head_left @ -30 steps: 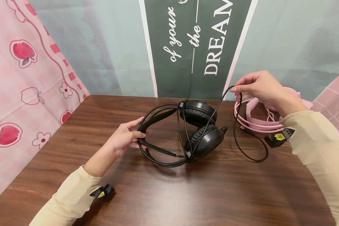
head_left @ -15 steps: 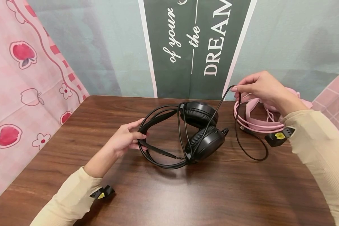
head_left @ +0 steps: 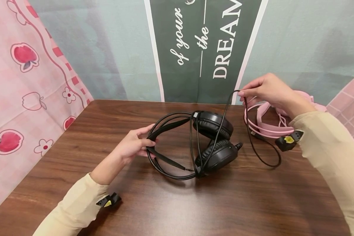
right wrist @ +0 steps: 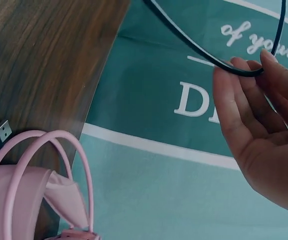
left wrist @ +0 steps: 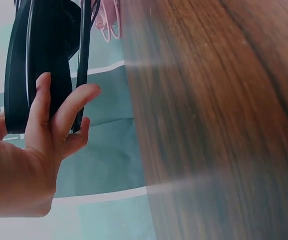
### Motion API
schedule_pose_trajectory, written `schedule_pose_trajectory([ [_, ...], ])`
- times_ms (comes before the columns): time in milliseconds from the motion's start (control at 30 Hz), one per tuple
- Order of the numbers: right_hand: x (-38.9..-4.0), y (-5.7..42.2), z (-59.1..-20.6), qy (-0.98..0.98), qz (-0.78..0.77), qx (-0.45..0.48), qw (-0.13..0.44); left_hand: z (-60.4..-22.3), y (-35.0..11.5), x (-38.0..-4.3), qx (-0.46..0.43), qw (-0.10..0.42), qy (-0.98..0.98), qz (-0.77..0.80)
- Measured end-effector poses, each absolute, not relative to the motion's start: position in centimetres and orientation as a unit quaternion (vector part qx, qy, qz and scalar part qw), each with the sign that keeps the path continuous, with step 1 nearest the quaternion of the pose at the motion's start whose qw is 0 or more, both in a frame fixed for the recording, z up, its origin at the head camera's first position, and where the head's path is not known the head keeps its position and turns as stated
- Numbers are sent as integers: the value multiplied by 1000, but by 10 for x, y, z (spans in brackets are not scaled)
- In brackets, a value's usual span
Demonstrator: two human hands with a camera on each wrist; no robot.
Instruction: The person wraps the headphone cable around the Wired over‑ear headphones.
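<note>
A black over-ear headset (head_left: 219,157) is held sideways above the table, its ear cups toward the right. At its headband my left hand (head_left: 131,144) grips with thumb and fingers; the left wrist view has those fingers (left wrist: 41,107) around the band and a thin outer tube. My right hand (head_left: 268,89) pinches the headset's thin black cable (right wrist: 198,49) between thumb and fingertips, raised in an arch. From there the cable drops into a loop on the right, ending near a USB plug (right wrist: 4,130). Some cable strands cross the ear cups.
A pink headset (head_left: 271,131) lies at the back right of the wooden table (head_left: 165,209), partly behind my right wrist. A fabric backdrop (head_left: 118,65) with printed lettering hangs along the back edge. Pink patterned cloth (head_left: 26,98) hangs at the left.
The black headset, with my left hand on its headband, has shifted slightly right and toward me. My right hand has moved a little left, still pinching the cable.
</note>
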State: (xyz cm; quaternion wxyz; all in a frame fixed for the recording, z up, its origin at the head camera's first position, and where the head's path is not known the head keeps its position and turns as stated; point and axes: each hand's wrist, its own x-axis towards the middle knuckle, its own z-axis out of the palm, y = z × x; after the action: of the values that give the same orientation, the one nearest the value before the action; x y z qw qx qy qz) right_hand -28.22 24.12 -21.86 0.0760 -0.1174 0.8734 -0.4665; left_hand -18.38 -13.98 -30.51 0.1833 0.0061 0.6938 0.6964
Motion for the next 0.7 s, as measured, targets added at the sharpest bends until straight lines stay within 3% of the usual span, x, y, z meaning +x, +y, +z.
schedule_pose_trajectory([
  [700,-289,197,-208,892,-422,-162,21,-306,-121,-187,22,211,703,679],
])
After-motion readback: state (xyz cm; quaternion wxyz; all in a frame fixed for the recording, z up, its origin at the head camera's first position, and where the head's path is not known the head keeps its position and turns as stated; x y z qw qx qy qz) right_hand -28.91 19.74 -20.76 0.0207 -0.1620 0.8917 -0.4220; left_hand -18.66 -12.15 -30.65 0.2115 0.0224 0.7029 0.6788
